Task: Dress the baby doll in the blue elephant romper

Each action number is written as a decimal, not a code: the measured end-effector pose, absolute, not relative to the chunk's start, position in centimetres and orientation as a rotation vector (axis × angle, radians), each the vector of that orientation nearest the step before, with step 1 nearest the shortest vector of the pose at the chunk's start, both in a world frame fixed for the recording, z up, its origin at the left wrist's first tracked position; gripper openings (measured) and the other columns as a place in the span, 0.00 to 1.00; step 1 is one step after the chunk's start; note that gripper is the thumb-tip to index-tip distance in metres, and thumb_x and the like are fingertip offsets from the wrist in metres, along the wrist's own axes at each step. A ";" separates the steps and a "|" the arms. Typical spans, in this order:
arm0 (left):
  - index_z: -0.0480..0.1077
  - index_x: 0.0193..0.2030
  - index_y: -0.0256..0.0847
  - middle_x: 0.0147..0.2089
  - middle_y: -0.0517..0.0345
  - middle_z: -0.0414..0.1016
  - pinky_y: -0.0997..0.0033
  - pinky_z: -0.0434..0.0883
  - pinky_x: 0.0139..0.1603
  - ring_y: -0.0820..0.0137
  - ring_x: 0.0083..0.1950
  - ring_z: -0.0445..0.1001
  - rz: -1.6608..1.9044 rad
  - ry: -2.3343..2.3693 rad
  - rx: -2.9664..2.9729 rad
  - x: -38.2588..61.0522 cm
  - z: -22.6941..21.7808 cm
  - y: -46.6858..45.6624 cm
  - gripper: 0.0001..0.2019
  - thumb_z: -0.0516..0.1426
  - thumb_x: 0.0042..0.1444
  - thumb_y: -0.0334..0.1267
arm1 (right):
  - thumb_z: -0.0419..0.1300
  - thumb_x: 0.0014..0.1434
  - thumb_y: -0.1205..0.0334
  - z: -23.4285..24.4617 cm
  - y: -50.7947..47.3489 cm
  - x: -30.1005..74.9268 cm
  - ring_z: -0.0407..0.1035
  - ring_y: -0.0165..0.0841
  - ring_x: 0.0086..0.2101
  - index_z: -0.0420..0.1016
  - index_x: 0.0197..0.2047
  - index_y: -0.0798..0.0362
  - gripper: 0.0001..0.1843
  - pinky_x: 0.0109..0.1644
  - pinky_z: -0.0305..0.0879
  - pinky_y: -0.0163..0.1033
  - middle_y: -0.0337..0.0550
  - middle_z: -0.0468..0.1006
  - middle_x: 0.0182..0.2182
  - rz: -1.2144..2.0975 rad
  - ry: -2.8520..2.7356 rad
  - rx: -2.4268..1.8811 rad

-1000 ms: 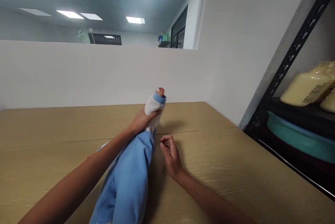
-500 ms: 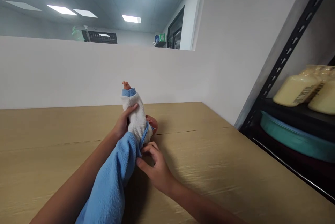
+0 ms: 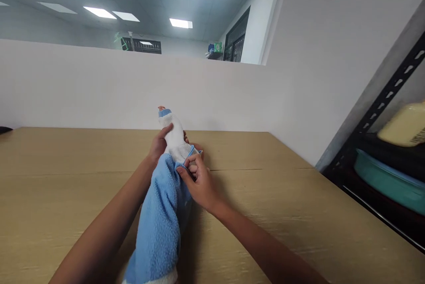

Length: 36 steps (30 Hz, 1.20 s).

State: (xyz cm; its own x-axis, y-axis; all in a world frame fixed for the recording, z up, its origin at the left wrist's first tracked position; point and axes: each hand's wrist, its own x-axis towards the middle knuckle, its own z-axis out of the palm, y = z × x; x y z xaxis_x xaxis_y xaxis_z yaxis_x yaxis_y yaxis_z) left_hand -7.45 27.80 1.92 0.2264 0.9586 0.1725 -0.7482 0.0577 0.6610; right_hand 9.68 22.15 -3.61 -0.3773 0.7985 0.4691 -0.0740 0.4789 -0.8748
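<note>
A baby doll in a fleece outfit lies on its side on the table, its raised arm in a white sleeve with a blue cuff. Its blue fleece pants stretch toward me. My left hand is wrapped round the white sleeve, fingers partly hidden behind it. With thumb and fingers, my right hand pinches the blue edge of the outfit at the doll's waist. The doll's head is mostly hidden behind the sleeve and my right hand.
The wooden table reaches a low white wall. To the right stands a black metal shelf with a teal basin and a pale yellow bottle.
My right hand has moved up and closed on the outfit's blue edge. The doll's head is now more covered. The view has shifted left.
</note>
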 end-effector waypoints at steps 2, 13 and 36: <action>0.76 0.41 0.34 0.34 0.51 0.79 0.61 0.82 0.38 0.61 0.34 0.81 1.362 0.301 0.721 -8.4 1.5 28.3 0.12 0.61 0.62 0.43 | 0.65 0.65 0.44 -3.9 21.6 9.2 0.63 0.30 0.24 0.64 0.44 0.46 0.18 0.31 0.55 0.37 0.28 0.68 0.23 1.025 -1.710 -0.633; 0.72 0.43 0.37 0.35 0.53 0.76 0.66 0.80 0.37 0.66 0.32 0.77 1.418 0.136 0.568 -10.2 0.4 28.8 0.11 0.61 0.63 0.43 | 0.70 0.61 0.52 -9.9 17.8 12.6 0.70 0.41 0.46 0.71 0.43 0.48 0.15 0.53 0.67 0.46 0.43 0.73 0.44 1.043 -1.965 -0.762; 0.70 0.42 0.37 0.33 0.56 0.71 0.72 0.78 0.34 0.69 0.31 0.75 1.321 0.063 0.538 -8.6 -0.4 28.9 0.11 0.64 0.56 0.39 | 0.56 0.71 0.47 -8.4 21.3 11.5 0.65 0.37 0.40 0.69 0.37 0.49 0.16 0.49 0.61 0.42 0.40 0.71 0.36 1.006 -1.899 -0.580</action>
State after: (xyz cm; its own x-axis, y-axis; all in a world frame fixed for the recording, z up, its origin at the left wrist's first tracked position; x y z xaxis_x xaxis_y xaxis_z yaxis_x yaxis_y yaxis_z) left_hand -8.64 28.93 -0.37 0.2641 0.9301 0.2552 -0.9016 0.1441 0.4079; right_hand 11.45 21.30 -8.40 -0.5001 0.7164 0.4866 -0.0005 0.5616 -0.8274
